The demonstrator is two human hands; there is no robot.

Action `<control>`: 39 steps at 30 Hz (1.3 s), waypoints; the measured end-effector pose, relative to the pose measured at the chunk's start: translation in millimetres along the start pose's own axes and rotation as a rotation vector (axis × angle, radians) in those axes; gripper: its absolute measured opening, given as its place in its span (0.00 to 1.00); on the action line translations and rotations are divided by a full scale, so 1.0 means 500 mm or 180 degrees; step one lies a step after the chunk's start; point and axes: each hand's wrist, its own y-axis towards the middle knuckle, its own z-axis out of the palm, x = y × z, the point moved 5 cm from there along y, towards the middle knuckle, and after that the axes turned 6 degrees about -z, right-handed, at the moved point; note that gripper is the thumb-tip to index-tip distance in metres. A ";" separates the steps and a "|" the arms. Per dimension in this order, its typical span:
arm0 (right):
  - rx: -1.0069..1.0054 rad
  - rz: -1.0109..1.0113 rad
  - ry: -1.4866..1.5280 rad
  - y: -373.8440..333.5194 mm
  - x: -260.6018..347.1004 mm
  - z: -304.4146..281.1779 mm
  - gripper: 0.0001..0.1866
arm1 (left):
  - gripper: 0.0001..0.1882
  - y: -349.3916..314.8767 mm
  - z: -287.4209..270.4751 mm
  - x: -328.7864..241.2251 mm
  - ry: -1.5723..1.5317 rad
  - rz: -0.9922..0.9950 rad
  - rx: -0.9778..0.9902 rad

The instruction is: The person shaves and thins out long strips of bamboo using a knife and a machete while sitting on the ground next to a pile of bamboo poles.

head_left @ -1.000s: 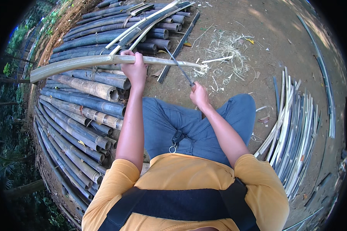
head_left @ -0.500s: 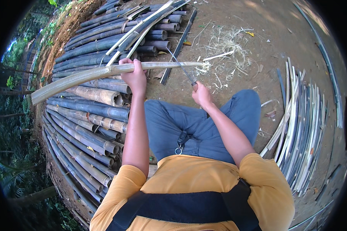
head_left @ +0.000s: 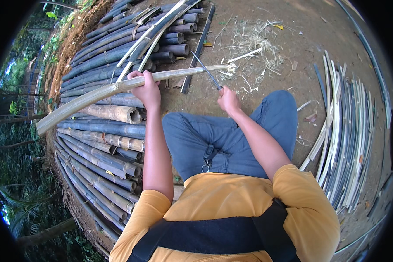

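- We see the left hand (head_left: 146, 89) stretched forward, its grip closed around a long pale bamboo strip (head_left: 118, 87) held across, above the bamboo poles (head_left: 105, 144).
- The right hand (head_left: 228, 99) grips a thin blade (head_left: 205, 70) that meets the strip near its frayed end.
- The blade's handle is hidden inside the fist.

One bamboo strip (head_left: 118, 89), one knife (head_left: 205, 70)

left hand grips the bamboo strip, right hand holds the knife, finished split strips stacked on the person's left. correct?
Not quite. The left hand grips the bamboo strip and the right hand holds the knife, but the head view shows the stack of split strips on the person's right. What lies on the left is a pile of whole bamboo poles.
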 end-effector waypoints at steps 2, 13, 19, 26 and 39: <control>0.0131 -0.0116 -0.0052 -0.015 0.022 -0.003 0.10 | 0.08 0.000 -0.003 0.001 0.0056 0.0038 0.0010; 0.0122 -0.0265 -0.0129 -0.027 0.033 -0.001 0.11 | 0.09 0.001 -0.008 0.005 0.0008 0.0064 0.0066; -0.0093 0.0310 0.0110 0.044 -0.098 0.021 0.13 | 0.09 0.002 0.002 0.000 0.0014 0.0028 0.0112; -0.0070 -0.0355 0.0080 0.000 -0.005 0.034 0.12 | 0.09 -0.007 -0.005 0.005 -0.0041 -0.0007 0.0128; -0.0073 -0.0581 0.0341 -0.037 0.053 0.026 0.08 | 0.09 0.013 -0.008 0.014 0.0019 -0.0008 0.0089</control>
